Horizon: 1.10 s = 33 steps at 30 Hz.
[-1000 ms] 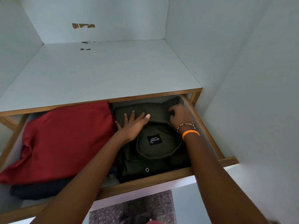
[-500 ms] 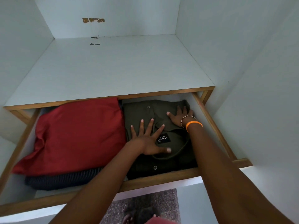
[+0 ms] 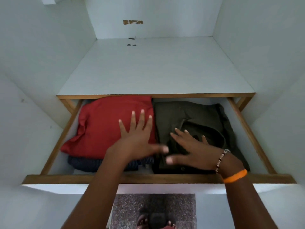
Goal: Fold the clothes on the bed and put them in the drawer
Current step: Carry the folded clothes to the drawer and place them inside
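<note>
The wooden drawer (image 3: 158, 178) is pulled out below a white shelf. A folded dark olive shirt (image 3: 194, 116) lies in its right half. A folded red garment (image 3: 102, 126) fills the left half, on top of a dark blue striped one (image 3: 85, 164). My left hand (image 3: 137, 138) is flat with fingers spread over the right edge of the red garment. My right hand (image 3: 193, 149), with a bead bracelet and an orange band on the wrist, is spread over the front of the olive shirt. Neither hand grips anything.
The white shelf (image 3: 153, 68) sits above the drawer inside a white cupboard with side walls close on both sides. Speckled floor (image 3: 128, 210) and my feet show below the drawer front.
My left hand has moved from the olive shirt onto the red garment. My right hand has slid from the shirt's back right toward its front. The view shifted so the drawer sits centred.
</note>
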{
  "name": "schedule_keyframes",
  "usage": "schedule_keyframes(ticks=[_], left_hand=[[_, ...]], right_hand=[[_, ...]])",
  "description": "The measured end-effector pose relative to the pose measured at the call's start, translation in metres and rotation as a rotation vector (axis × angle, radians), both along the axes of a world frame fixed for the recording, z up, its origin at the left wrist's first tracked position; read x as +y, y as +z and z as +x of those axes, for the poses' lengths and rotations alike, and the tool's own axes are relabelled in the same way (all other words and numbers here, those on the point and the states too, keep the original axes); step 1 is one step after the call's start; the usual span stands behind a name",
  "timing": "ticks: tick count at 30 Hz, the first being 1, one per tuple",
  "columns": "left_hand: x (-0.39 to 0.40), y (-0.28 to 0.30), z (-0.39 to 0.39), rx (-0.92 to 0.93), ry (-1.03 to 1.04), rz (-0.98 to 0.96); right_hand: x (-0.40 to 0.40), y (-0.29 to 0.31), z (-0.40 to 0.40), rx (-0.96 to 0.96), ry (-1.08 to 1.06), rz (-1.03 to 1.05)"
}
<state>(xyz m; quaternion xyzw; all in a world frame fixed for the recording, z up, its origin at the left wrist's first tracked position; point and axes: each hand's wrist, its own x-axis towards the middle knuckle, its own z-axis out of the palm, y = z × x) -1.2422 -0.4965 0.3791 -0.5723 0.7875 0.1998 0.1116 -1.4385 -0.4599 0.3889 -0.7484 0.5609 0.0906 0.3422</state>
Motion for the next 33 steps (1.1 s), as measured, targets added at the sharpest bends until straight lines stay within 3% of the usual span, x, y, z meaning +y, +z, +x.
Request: schedule_keyframes(ticks=[4, 6, 10, 15, 23, 29, 33], left_hand=[[-0.048, -0.006, 0.023, -0.026, 0.160, -0.198], [-0.061, -0.016, 0.034, -0.012, 0.176, -0.197], [-0.071, -0.031, 0.080, 0.032, 0.290, -0.232], [-0.073, -0.050, 0.102, 0.206, 0.374, -0.125], [-0.100, -0.053, 0.098, 0.246, 0.372, -0.176], [-0.104, -0.039, 0.084, 0.172, 0.352, -0.225], [-0.071, -0.018, 0.072, 0.154, 0.265, -0.103]], right_hand=[[-0.069, 0.001, 0.052, -0.191, 0.052, -0.308], [-0.095, -0.007, 0.073, -0.208, 0.075, -0.349], [-0.119, -0.032, 0.105, -0.140, 0.034, -0.277], [-0.134, -0.051, 0.112, -0.021, 0.093, -0.131], [-0.167, -0.065, 0.112, 0.059, 0.034, -0.198], [-0.161, -0.053, 0.110, 0.109, -0.028, -0.272], [-0.135, -0.024, 0.100, 0.085, 0.017, -0.296]])
